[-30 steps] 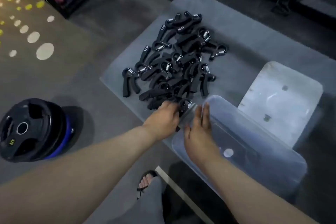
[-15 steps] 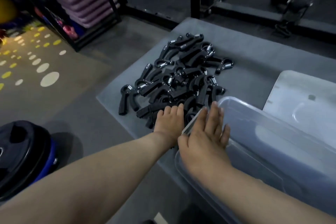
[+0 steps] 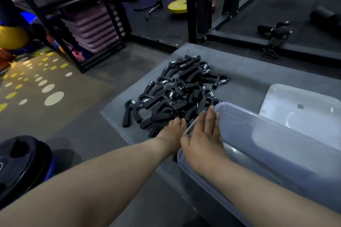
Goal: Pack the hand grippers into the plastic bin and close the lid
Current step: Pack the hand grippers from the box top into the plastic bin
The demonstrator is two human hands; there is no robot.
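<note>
Far left, a black weight plate (image 3: 20,162) lies on the floor, with a blue one under it; beyond it the floor (image 3: 36,88) is spotted with pale and yellow dots; further back stands a black rack (image 3: 103,29) stacked with mauve steps. Now the grey platform (image 3: 249,72): the hand grippers (image 3: 177,94) sit in a black tangle on its left half, springs glinting, none in the bin; one gripper (image 3: 129,114) lies a little apart at the heap's left side, near the platform's left edge. In comes the left hand (image 3: 173,132), knuckles up at the near side of the heap, fingers curled down into the grippers; the tips are hidden, so I cannot tell whether they clamp one. Just beside it, touching, is the right hand (image 3: 203,134): flat, fingers straight and close together, palm down on the left end of the bin (image 3: 276,153), fingertips at its far corner, right against the heap. The bin is clear plastic, open, lying along the platform's near edge towards the right; nothing shows inside it. Behind it, near the right edge, the pale lid (image 3: 304,108) lies flat on the platform, off the bin.
</note>
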